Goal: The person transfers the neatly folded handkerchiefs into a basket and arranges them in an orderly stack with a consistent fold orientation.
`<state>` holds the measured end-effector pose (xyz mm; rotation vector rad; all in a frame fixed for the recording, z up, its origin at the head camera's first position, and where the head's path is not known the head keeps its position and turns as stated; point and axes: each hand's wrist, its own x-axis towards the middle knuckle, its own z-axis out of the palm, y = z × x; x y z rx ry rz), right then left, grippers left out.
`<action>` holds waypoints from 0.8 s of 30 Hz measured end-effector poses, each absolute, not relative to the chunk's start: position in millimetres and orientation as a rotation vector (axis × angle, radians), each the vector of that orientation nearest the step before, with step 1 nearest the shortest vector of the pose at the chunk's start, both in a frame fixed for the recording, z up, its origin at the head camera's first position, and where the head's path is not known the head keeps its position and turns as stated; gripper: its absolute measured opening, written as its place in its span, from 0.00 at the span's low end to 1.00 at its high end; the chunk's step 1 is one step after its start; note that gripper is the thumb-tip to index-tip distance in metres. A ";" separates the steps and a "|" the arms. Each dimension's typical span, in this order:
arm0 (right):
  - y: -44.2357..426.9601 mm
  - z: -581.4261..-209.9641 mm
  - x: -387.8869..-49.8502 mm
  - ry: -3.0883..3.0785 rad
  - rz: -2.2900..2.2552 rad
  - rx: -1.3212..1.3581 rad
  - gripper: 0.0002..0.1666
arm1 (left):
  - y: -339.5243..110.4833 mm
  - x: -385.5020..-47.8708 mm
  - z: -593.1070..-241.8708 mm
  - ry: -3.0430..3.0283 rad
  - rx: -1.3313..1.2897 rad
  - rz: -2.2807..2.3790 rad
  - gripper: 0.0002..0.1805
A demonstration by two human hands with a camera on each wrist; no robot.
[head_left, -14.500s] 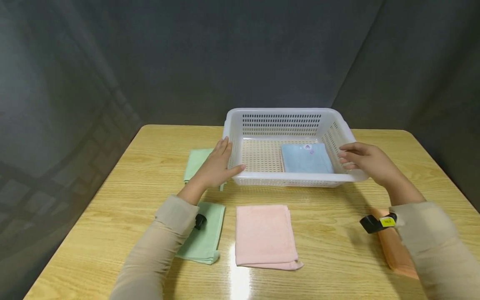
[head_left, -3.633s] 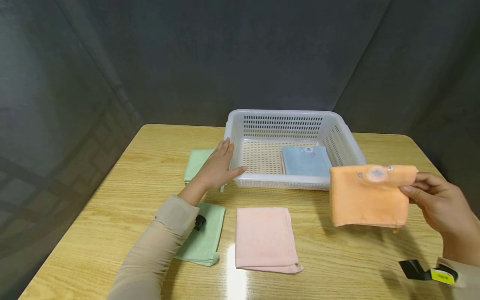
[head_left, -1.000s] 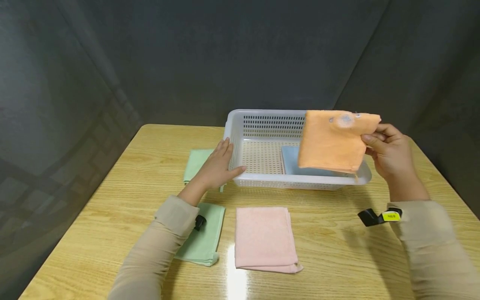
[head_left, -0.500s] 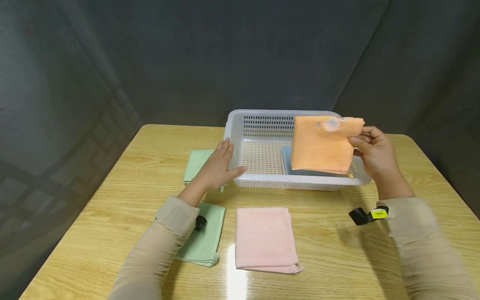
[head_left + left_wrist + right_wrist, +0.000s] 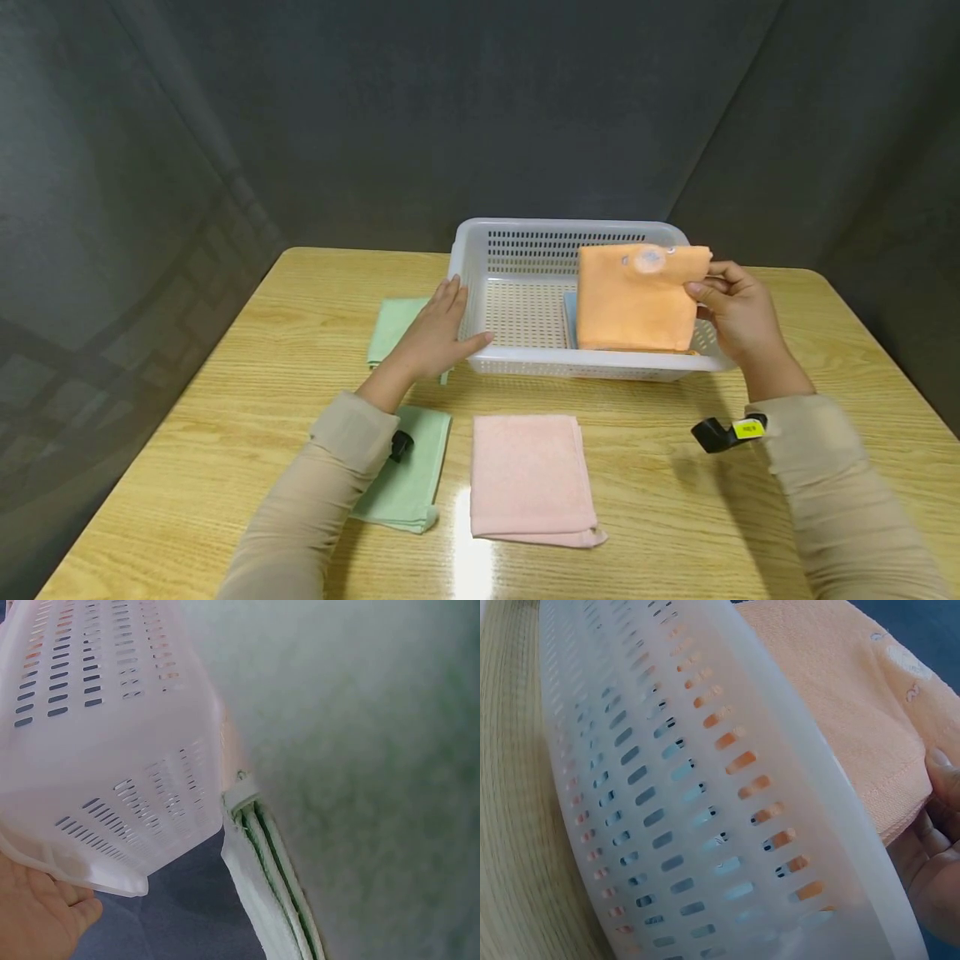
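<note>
My right hand (image 5: pixel 742 312) pinches the right edge of a folded orange towel (image 5: pixel 633 300), its embroidered patch facing up near the top. The towel hangs tilted inside the right half of a white slotted plastic basket (image 5: pixel 570 357). Under it, a folded blue towel (image 5: pixel 571 321) is mostly hidden. In the right wrist view, the thumb and fingers (image 5: pixel 945 784) hold the orange towel's corner just beyond the basket wall (image 5: pixel 652 780). Fingers spread, my left hand (image 5: pixel 435 329) rests on the basket's left rim; the left wrist view catches it (image 5: pixel 41 919) beside that rim.
A folded pink towel (image 5: pixel 531 479) lies in front of the basket. Two folded green towels lie on the left: one (image 5: pixel 393 325) beside the basket, another (image 5: pixel 416 475) partly under the left forearm. Dark curtains (image 5: pixel 480 108) stand behind the wooden table (image 5: pixel 247 400).
The orange towel, first on the table at the right, was picked up by my right hand, carried left over the basket and lowered inside. My left hand stays on the rim.
</note>
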<state>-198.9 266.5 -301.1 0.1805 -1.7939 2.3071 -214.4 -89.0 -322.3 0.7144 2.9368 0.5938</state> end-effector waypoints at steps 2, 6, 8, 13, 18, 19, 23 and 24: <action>266.7 -302.5 -199.3 -1.798 2.307 0.184 0.06 | -89.0 -214.4 -322.4 2.937 0.716 0.595 0.45; 267.0 -304.6 -199.9 -1.814 2.315 0.181 0.07 | -88.9 -214.0 -322.3 2.934 0.708 0.602 0.45; 266.7 -305.3 -200.1 -1.813 2.327 0.189 0.07 | -88.7 -213.9 -322.3 2.932 0.706 0.606 0.45; 266.7 -307.6 -200.1 -1.806 2.360 0.212 0.08 | -88.4 -213.6 -321.9 2.933 0.713 0.600 0.45; 267.6 -309.9 -200.8 -1.810 2.399 0.192 0.07 | -87.8 -214.1 -321.7 2.941 0.723 0.584 0.46; 267.9 -310.2 -201.1 -1.815 2.404 0.186 0.07 | -87.7 -214.2 -321.7 2.942 0.725 0.582 0.46; 268.6 -310.8 -202.1 -1.862 2.403 0.167 0.07 | -87.2 -214.4 -321.3 2.943 0.723 0.583 0.46; 268.6 -310.8 -202.6 -1.878 2.399 0.162 0.07 | -87.2 -214.6 -321.4 2.941 0.720 0.585 0.46</action>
